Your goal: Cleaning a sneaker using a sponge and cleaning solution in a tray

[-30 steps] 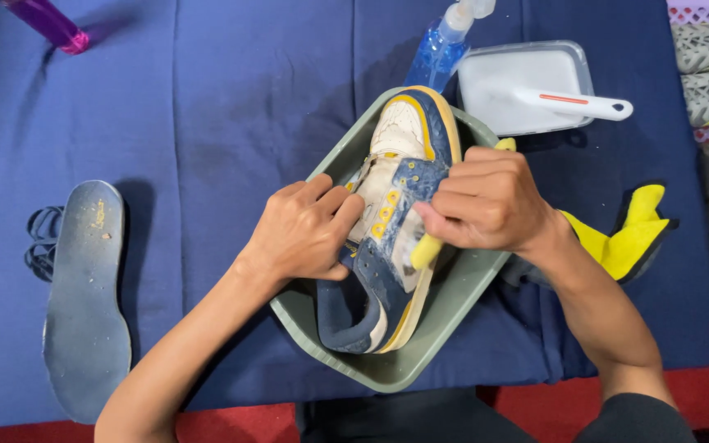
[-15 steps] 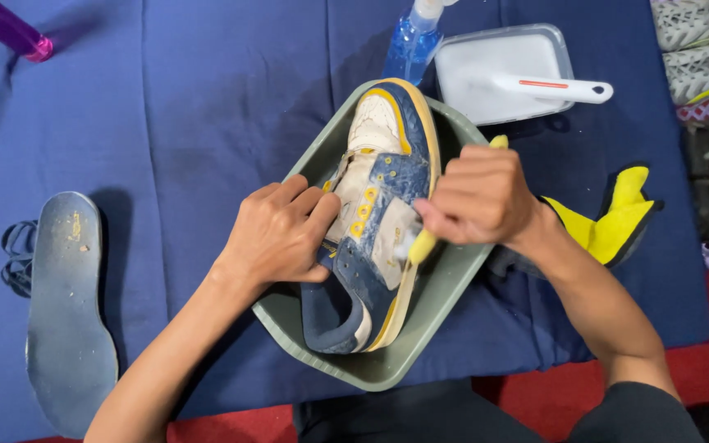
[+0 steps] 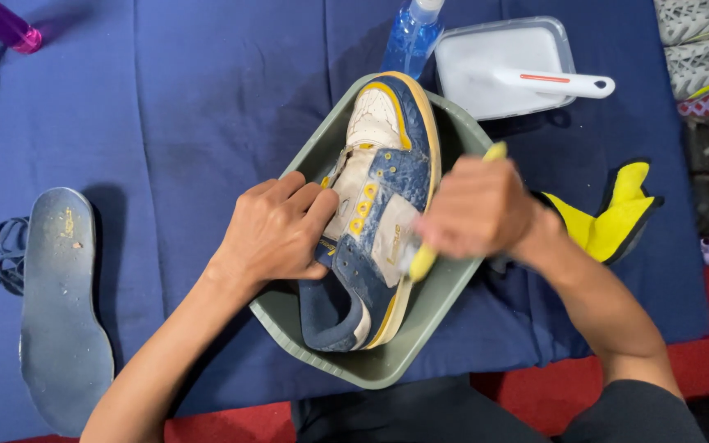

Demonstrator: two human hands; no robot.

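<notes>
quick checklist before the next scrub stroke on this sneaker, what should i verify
1. Left hand grips the sneaker: ok.
2. Right hand closed on the yellow brush: ok.
3. Brush head on the sneaker's side: cannot tell, blurred.
4. Sneaker inside the green basin: ok.
5. Spray bottle upright beyond the basin: ok.
6. White tray and its white tool apart from the basin: ok.
</notes>
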